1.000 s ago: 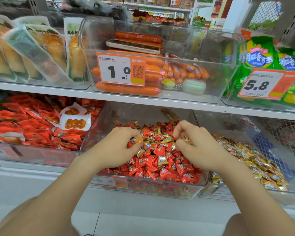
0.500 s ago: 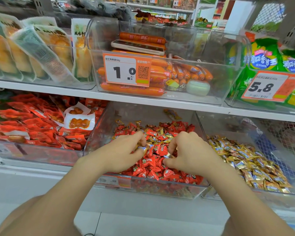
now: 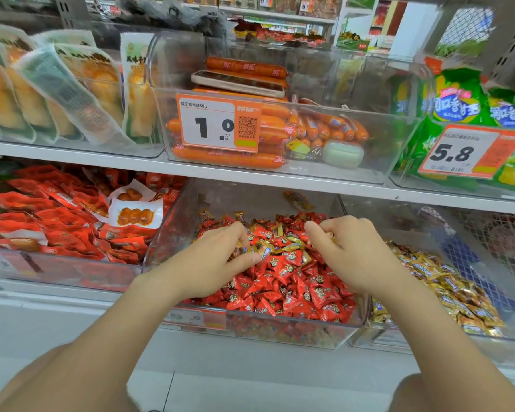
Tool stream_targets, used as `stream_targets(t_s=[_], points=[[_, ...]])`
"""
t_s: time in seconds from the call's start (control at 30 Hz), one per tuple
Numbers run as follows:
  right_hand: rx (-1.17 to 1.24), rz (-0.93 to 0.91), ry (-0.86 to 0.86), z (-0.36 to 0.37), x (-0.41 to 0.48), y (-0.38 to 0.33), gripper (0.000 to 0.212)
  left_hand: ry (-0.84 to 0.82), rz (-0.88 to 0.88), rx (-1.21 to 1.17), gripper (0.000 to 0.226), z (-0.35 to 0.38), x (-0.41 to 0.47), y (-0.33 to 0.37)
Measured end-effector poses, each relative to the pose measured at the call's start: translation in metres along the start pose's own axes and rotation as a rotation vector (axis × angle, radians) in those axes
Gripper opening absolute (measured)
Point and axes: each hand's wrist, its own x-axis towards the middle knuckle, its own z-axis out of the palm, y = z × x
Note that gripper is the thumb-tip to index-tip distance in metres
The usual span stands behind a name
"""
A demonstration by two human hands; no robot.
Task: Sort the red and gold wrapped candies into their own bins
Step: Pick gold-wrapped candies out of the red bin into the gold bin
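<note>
Left hand (image 3: 217,260) pinches gold candies (image 3: 263,251) atop the red pile (image 3: 295,286) at the bin's (image 3: 280,334) middle. Right hand (image 3: 351,251), fingers (image 3: 315,233) curled, grips more beside it.

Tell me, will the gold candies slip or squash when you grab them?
Probably a bit slippery: the gold candies have shiny wrappers. They look small and light, so a pinch like that of the left hand should lift them easily. They likely won't roll; they lie loose on the red candies.
</note>
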Motion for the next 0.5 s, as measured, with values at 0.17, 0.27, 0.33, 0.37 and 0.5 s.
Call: stream_targets(t_s=[0.17,0.27,0.33,0.37,0.5], points=[[0.058,-0.058,0.015,0.006,0.006,0.006,0.027,0.108,0.005,-0.103,0.022,-0.001,0.005,0.010],[0.109,-0.054,0.005,0.012,0.008,0.007,0.040,0.222,-0.036,-0.021,0.032,0.001,0.013,0.011],[0.124,-0.036,0.012,0.013,0.008,0.007,0.031,0.277,-0.061,0.045,0.047,0.004,0.018,0.011],[0.123,-0.026,0.028,0.013,0.010,0.007,0.027,0.283,-0.057,0.049,0.048,0.005,0.020,0.010],[0.032,-0.083,-0.005,0.010,0.012,0.010,0.025,0.213,0.043,-0.022,0.019,0.008,0.026,0.007]])
